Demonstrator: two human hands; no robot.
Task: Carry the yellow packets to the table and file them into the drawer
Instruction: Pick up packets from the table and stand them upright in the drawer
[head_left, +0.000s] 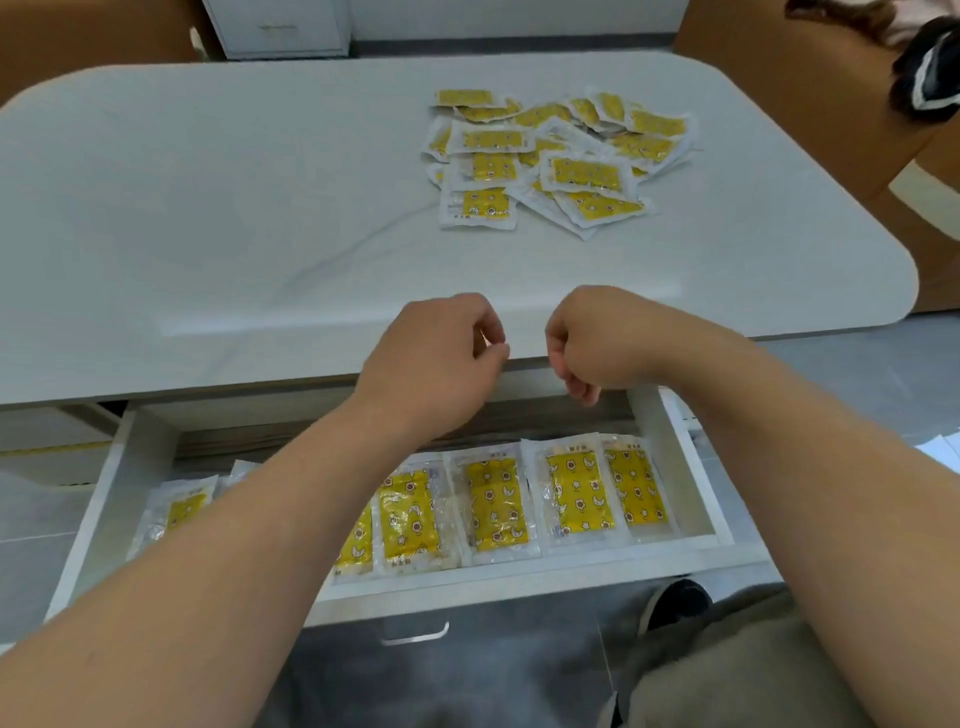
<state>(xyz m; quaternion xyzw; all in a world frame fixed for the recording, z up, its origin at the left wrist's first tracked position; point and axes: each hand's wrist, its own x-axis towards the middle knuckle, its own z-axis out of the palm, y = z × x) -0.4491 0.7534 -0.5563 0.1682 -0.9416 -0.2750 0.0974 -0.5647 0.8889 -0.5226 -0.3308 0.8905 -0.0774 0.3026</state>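
Observation:
A loose pile of yellow packets (561, 156) in clear wrappers lies on the far right part of the white table (218, 218). Below the table's front edge the drawer (670, 452) is pulled out. Several yellow packets (496, 504) stand side by side in a row inside it. My left hand (441, 358) and my right hand (597, 338) hover above the drawer at the table's front edge, close together. Both have loosely curled fingers and hold nothing. My left forearm hides part of the row.
Brown cardboard boxes (769, 67) stand behind the table at the right, and a white cabinet (280, 26) at the back. Another person's dark sleeve (924, 67) shows at the top right. My knee (727, 660) is under the drawer.

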